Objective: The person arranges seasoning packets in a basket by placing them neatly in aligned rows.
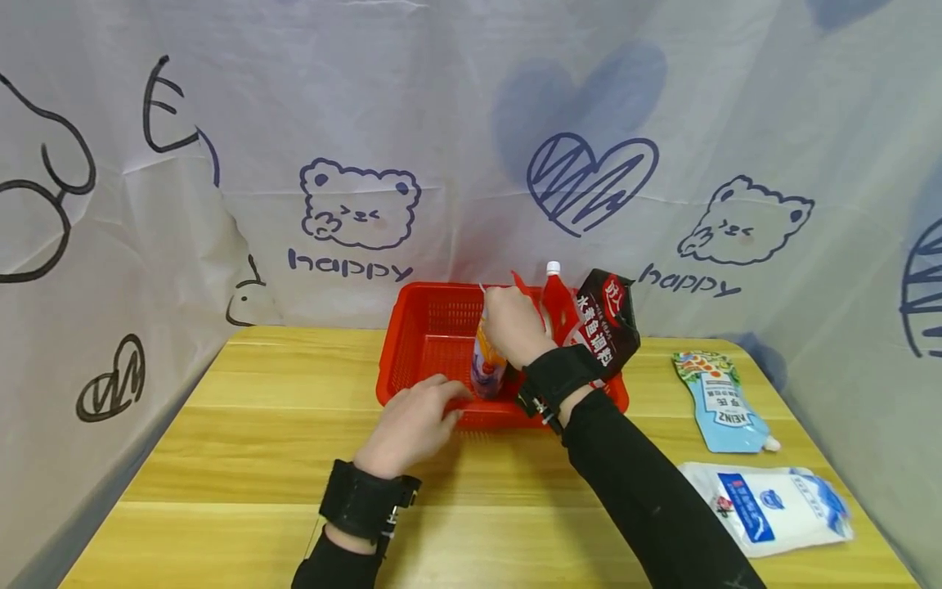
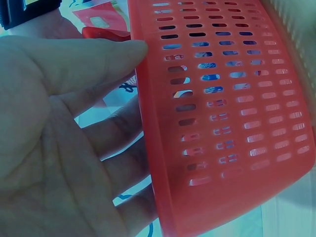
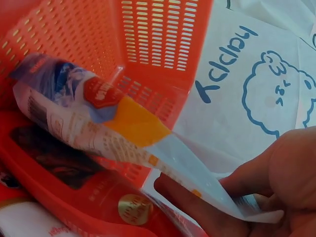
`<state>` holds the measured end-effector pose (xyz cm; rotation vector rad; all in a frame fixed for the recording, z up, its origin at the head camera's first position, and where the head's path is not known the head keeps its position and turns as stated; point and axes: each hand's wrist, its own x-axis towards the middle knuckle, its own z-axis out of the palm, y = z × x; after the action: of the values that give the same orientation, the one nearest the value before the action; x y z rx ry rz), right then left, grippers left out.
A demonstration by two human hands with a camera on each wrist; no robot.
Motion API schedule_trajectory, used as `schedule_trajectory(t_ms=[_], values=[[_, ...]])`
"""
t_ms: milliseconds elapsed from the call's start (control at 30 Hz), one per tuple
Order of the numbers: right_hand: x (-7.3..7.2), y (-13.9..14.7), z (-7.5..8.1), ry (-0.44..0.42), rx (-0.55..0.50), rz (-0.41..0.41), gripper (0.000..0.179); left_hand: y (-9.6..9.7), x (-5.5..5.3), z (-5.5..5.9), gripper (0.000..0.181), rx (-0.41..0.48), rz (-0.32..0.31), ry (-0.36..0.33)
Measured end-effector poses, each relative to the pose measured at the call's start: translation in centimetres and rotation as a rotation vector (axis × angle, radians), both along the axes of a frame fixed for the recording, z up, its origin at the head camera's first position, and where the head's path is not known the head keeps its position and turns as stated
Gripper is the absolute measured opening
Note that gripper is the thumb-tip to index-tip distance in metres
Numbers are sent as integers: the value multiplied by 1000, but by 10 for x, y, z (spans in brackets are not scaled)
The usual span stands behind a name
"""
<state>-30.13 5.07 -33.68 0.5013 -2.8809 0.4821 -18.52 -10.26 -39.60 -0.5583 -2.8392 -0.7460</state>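
A red perforated plastic basket (image 1: pixel 388 360) stands at the back of the table. My left hand (image 1: pixel 408 425) holds its front rim, with the thumb (image 2: pixel 113 57) outside and the fingers reaching behind the rim in the left wrist view. Above the basket, my right hand (image 1: pixel 515 325) pinches the top edge of a purple, orange and white plastic food packet (image 3: pixel 94 108), whose lower part hangs inside the basket. Right of this packet are a red spouted pouch (image 1: pixel 559 307) with a white cap and a black seasoning packet (image 1: pixel 612 319) with white lettering, both leaning in the basket.
A light-blue spouted pouch (image 1: pixel 727 405) lies on the wooden table's right side. Nearer the front lies a white and blue plastic bag (image 1: pixel 783 503). A white cloth with drawings (image 1: pixel 456 164) hangs directly behind the basket and along both sides.
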Motion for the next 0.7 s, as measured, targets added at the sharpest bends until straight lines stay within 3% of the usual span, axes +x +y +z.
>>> schedule_trajectory(t_ms=[333,700], values=[[5,1,13,-31,16,-28,21,-1,0,0,20,-6,3,-7],[5,2,13,-53,58,-34,15,0,-1,-1,21,-11,7,-15]])
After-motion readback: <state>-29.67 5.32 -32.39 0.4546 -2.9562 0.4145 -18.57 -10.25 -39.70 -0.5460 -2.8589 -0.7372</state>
